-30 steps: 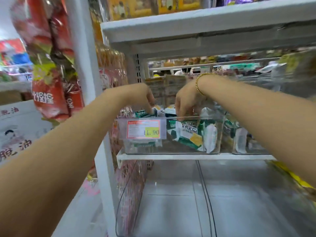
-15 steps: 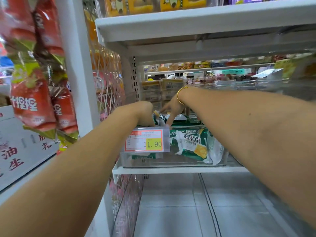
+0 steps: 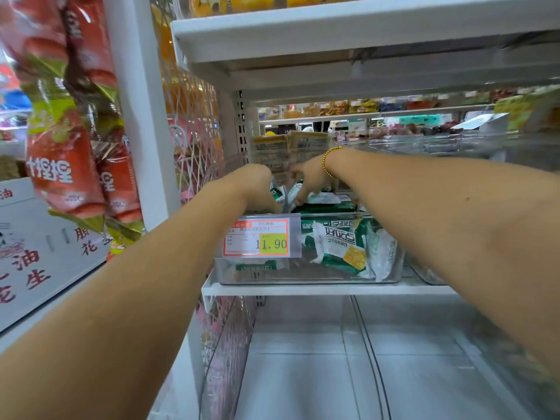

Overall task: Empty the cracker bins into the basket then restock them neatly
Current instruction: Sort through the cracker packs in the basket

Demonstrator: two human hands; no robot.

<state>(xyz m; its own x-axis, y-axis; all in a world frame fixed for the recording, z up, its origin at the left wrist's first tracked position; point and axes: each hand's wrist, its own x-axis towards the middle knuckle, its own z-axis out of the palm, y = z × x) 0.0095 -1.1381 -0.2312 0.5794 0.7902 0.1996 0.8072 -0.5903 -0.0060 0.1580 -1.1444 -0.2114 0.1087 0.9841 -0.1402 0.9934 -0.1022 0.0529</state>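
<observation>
A clear plastic cracker bin (image 3: 306, 275) sits on a white shelf, holding several green-and-white cracker packs (image 3: 342, 253). Both my arms reach into it from above. My left hand (image 3: 257, 186) is curled over the packs at the bin's back left and grips a green-and-white pack (image 3: 277, 195). My right hand (image 3: 309, 180), with a gold bead bracelet on its wrist, has its fingers bent down onto the packs beside it; what it holds is hidden. No basket is in view.
A price tag reading 11.90 (image 3: 260, 239) hangs on the bin's front. Another clear bin (image 3: 424, 272) stands to the right, behind my forearm. Tan boxes (image 3: 288, 150) sit behind. Red snack bags (image 3: 69, 165) hang at left. A white shelf (image 3: 333, 28) is overhead.
Both hands have reached deeper into the bin and come closer together over the packs. The view has shifted nearer the shelf.
</observation>
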